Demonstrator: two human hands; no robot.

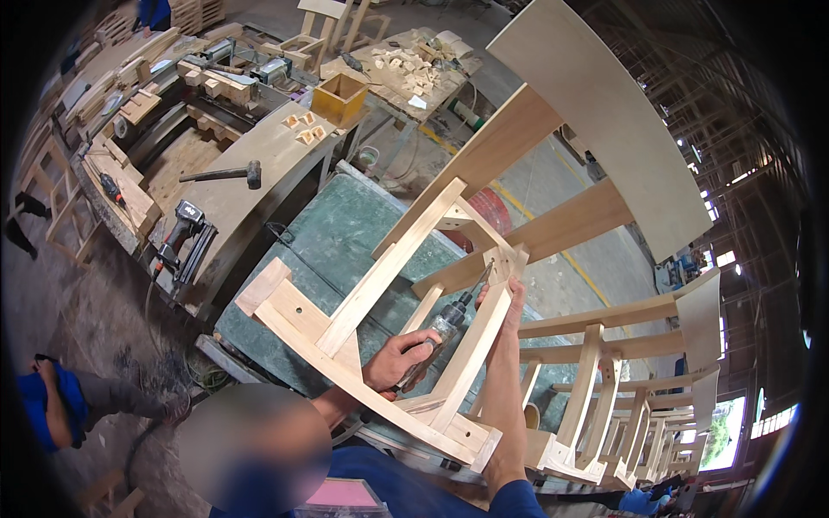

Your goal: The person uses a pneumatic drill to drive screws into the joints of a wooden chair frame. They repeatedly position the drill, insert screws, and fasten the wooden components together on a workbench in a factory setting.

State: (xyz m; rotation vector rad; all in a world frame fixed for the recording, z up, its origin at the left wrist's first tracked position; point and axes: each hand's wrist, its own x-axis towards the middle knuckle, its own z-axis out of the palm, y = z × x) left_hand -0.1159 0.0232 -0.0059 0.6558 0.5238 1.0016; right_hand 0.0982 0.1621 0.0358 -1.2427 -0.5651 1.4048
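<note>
A pale wooden chair frame with a wide curved panel lies tilted over a worn green table top. My left hand is closed round the body of a dark power screwdriver. Its thin bit points up at a corner block with drilled holes; whether the tip sits in a hole is too small to tell. My right hand grips the frame leg beside that block, its fingers partly hidden behind the wood.
On the left bench lie a mallet, a nail gun and small wooden blocks beside a yellow wooden box. More chair frames line up on the right. A person in blue is at the far left.
</note>
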